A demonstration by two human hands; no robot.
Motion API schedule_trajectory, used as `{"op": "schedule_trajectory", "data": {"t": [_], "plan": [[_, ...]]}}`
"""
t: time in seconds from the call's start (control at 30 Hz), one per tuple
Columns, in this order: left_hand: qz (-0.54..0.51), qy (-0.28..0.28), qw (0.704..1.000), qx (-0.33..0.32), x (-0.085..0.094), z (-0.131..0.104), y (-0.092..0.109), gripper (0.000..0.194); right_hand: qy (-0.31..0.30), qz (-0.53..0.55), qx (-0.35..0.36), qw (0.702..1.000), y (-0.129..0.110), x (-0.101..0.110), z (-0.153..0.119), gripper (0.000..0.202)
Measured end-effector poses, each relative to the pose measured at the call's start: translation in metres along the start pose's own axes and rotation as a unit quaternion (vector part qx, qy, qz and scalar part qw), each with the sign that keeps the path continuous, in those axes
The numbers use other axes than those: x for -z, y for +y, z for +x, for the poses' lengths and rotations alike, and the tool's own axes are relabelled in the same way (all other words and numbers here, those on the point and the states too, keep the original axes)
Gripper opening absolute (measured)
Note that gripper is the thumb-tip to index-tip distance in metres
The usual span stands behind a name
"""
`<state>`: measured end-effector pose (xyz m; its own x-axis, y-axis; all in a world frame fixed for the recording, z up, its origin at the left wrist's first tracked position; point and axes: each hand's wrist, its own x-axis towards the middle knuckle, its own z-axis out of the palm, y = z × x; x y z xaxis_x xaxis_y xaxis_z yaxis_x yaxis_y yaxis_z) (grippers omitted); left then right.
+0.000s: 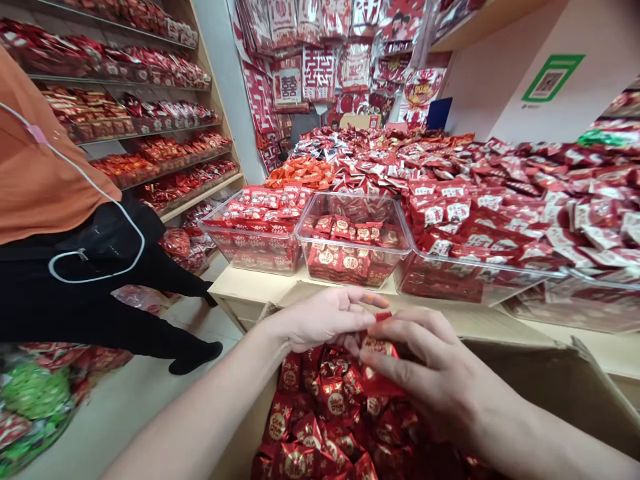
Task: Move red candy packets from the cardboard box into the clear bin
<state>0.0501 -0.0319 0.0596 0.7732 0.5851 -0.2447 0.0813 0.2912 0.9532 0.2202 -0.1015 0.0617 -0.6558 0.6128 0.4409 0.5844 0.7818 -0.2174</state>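
Both hands are over an open cardboard box (565,373) filled with red, gold-printed wrapped candies (335,399). My right hand (425,353) has its thumb and fingers closed around a red candy packet (379,347). Beside it, my left hand (333,317) has its index finger stretched out and the fingers apart, its lower fingertips close to the same packet; whether they touch it is hard to tell. Behind the box, a clear plastic bin (353,250) holds matching red packets in rows. The bin to its left (250,243) holds red and white packets.
More clear bins (460,280) heaped with red packets line the pale counter (233,287) to the right. Candy shelves (165,83) stand at the left. A person in an orange top (50,153) stands at the left, near bagged goods (37,400) on the floor.
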Motion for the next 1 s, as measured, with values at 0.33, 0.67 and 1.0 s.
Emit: {"op": "schedule_trajectory", "data": {"t": [0.33, 0.67, 1.0], "plan": [[-0.09, 0.21, 0.966, -0.12, 0.002, 0.006, 0.005, 0.027, -0.004, -0.197, 0.039, 0.98, 0.021, 0.015, 0.001, 0.028], [0.14, 0.209, 0.963, -0.095, 0.018, 0.017, -0.016, 0.014, -0.092, -0.343, -0.14, 0.924, 0.112, 0.017, 0.139, 0.025], [0.189, 0.196, 0.957, -0.1, 0.019, 0.01, -0.018, 0.017, -0.249, -0.317, -0.131, 0.906, 0.169, -0.042, 0.156, 0.019]]}}
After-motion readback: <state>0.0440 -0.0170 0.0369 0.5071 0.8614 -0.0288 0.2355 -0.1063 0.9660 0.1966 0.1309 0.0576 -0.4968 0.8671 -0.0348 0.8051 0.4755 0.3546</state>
